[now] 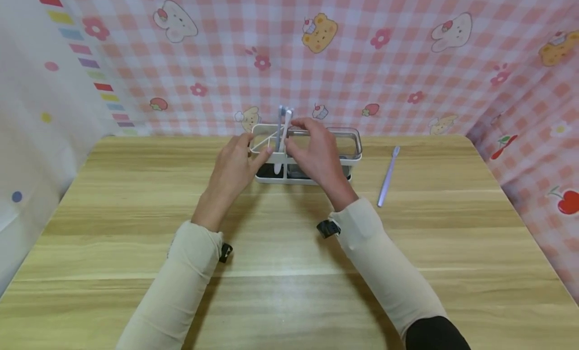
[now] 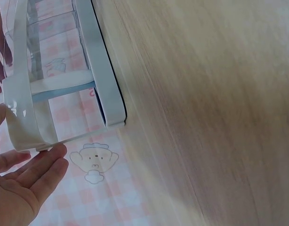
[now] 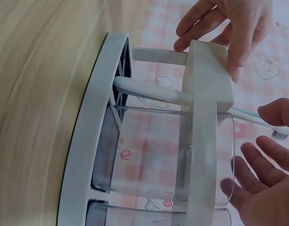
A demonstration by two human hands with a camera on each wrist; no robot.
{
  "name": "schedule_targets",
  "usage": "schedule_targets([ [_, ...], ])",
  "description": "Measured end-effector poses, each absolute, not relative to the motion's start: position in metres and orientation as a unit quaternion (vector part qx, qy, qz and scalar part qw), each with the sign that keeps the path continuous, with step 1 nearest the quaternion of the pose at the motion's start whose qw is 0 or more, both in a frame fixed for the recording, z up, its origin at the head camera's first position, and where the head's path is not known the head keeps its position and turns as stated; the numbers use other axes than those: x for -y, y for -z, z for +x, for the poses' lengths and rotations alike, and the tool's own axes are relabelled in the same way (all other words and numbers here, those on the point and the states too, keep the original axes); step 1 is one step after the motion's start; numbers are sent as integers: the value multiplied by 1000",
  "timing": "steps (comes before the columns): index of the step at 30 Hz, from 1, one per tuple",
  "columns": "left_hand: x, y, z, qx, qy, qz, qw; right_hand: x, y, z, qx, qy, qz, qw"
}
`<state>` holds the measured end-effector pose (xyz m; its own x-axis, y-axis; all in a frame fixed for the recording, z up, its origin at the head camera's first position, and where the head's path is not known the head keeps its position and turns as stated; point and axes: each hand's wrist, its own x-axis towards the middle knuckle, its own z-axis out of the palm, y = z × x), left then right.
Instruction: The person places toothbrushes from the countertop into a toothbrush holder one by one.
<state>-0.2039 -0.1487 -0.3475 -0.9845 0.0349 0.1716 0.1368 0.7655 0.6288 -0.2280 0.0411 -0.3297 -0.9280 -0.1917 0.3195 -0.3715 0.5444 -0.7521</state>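
A white toothbrush holder [image 1: 267, 180] stands at the back of the table. My left hand [image 1: 232, 161] holds its left end, thumb on the front of the upper rim and fingers round the side. Two toothbrushes stand in the left part: a white toothbrush [image 1: 287, 126] and a blue toothbrush [image 1: 279, 119] just behind it. My right hand [image 1: 316, 151] is beside their heads, its fingers loosely bent and apart; in the right wrist view a gap shows between thumb and fingers. Clear cups [image 3: 149, 155] sit in the holder's right part, under that hand.
A purple toothbrush [image 1: 387, 178] lies on the wooden table [image 1: 280, 269], right of the holder. Behind the table hangs a pink checked cloth [image 1: 280, 63] with cartoon prints, which also covers the right side. A whitish cloth [image 1: 27, 113] hangs at the left.
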Motion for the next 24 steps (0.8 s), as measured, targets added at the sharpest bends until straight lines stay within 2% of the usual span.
schedule_targets([
  [12,148,349,-203,936,341,-48,78,-55,333,-222,917,-307,204,151],
  [24,149,350,-204,933,347,-56,83,-78,336,-227,934,-239,186,189],
])
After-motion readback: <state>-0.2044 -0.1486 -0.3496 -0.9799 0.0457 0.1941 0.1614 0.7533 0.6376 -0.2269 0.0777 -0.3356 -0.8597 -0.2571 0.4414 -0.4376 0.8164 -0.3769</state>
